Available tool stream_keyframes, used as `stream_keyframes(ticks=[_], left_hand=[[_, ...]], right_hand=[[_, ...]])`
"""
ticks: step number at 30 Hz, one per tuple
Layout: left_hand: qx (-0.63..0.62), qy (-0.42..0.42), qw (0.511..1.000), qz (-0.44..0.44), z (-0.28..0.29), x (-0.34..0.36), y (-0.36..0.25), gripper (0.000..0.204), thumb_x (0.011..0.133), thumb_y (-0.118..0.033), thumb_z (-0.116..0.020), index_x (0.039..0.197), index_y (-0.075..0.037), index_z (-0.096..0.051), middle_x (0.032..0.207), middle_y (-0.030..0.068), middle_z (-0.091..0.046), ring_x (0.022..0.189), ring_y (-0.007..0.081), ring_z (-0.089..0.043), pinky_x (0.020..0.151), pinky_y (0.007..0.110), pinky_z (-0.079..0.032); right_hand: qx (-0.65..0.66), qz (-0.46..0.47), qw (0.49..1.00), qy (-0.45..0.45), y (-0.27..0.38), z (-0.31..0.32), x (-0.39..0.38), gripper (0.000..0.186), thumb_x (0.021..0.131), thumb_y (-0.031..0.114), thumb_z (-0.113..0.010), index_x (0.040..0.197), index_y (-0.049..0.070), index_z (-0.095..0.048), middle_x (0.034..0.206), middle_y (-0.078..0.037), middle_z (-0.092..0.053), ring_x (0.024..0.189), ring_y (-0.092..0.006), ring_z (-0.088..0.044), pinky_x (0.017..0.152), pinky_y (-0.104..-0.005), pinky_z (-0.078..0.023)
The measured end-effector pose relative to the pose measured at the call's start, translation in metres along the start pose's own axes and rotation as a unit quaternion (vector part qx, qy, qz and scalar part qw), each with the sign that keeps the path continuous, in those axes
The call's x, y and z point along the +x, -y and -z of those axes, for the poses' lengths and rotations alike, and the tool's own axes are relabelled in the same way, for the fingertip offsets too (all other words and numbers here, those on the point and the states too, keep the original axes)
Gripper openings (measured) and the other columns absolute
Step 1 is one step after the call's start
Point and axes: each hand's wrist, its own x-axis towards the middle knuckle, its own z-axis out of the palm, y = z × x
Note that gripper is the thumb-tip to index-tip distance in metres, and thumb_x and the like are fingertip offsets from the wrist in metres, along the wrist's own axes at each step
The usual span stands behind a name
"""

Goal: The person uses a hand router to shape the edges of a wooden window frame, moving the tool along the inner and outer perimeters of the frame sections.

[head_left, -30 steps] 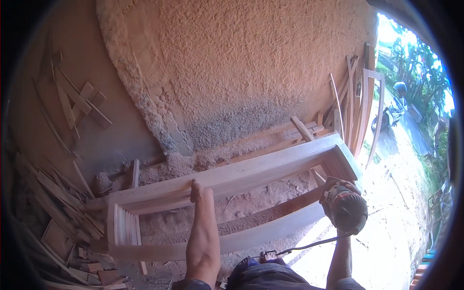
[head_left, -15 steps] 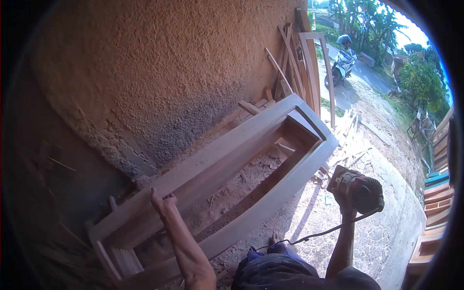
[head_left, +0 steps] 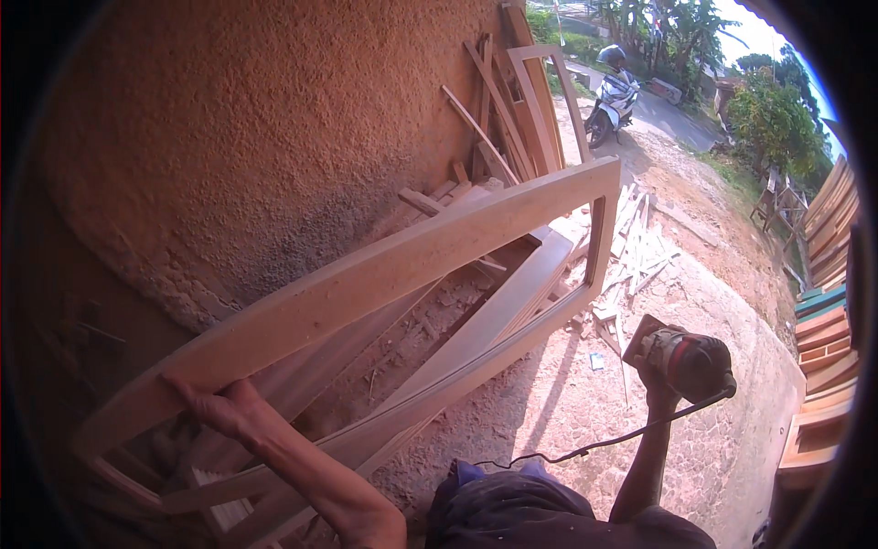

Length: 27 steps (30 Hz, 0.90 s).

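My left hand (head_left: 224,409) grips the far long rail of a pale wooden frame (head_left: 366,273), its thumb and fingers around the inner edge near the left end. This frame tilts up, apart from a second wooden frame (head_left: 476,343) beneath it. Off to the right, my right hand (head_left: 655,382) holds up an electric sander (head_left: 684,359), a red and dark tool with a flat pad facing left. Its black cord (head_left: 604,446) sags back toward my body. Fingers of my right hand are partly hidden behind the tool.
A rough plaster wall (head_left: 274,119) rises on the left. Boards (head_left: 508,119) lean at its far end, beside scattered wood offcuts (head_left: 631,261). A motorcycle (head_left: 611,102) is parked outside. Stacked wooden pieces (head_left: 823,366) line the right side.
The upper frame has come up off the lower one and tilted, with my left hand moving left and down in view along with it. The sander stays nearly where it was.
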Motion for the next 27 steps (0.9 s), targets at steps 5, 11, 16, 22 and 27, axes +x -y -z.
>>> stream_keyframes(ticks=[5,11,16,22,27], left_hand=[[0.089,0.000,0.996,-0.017,-0.047,-0.051,-0.076,0.072,0.096,-0.037,-0.077,0.153,-0.007,-0.046,0.145,0.0157,-0.057,0.129,0.0314,-0.060,0.111,0.050,-0.051],[0.231,0.011,0.970,-0.076,-0.054,-0.104,-0.131,0.073,0.105,-0.064,-0.052,0.153,-0.010,-0.047,0.145,0.0101,-0.055,0.120,0.0239,-0.063,0.104,0.043,-0.054],[0.296,0.039,0.954,-0.008,-0.013,-0.119,-0.178,0.051,0.105,-0.065,-0.047,0.120,-0.017,-0.058,0.086,-0.0025,-0.054,0.069,0.0105,-0.055,0.060,0.027,-0.052],[0.366,0.211,0.906,0.012,0.021,-0.133,-0.218,0.053,0.107,-0.066,-0.042,0.090,-0.016,-0.051,0.066,-0.0033,-0.044,0.050,0.0102,-0.044,0.038,0.024,-0.041],[0.348,0.309,0.882,0.076,0.052,-0.119,-0.233,0.036,0.111,-0.046,-0.042,0.104,-0.012,-0.051,0.069,0.0019,-0.051,0.041,0.0127,-0.048,0.034,0.028,-0.045]], right_hand=[[0.015,-0.021,1.000,0.003,-0.038,0.050,0.019,0.087,0.067,0.006,-0.094,0.144,0.005,-0.051,0.131,-0.008,-0.063,0.123,-0.0223,-0.060,0.112,-0.0425,-0.047],[0.104,-0.060,0.992,0.043,-0.077,0.096,0.040,0.090,0.068,0.007,-0.094,0.147,0.006,-0.051,0.135,-0.008,-0.062,0.125,-0.0223,-0.059,0.110,-0.0401,-0.050],[0.270,-0.187,0.942,0.065,-0.127,0.107,0.052,0.081,0.073,0.008,-0.093,0.144,0.006,-0.053,0.133,-0.009,-0.062,0.122,-0.0220,-0.060,0.107,-0.0397,-0.051],[0.233,-0.183,0.949,0.112,-0.125,0.087,0.052,0.079,0.073,0.009,-0.093,0.142,0.006,-0.054,0.132,-0.009,-0.063,0.120,-0.0217,-0.061,0.105,-0.0394,-0.052],[0.230,-0.179,0.945,0.151,-0.118,0.062,0.053,0.077,0.074,0.009,-0.093,0.140,0.006,-0.054,0.130,-0.009,-0.063,0.118,-0.0214,-0.061,0.103,-0.0391,-0.052]])
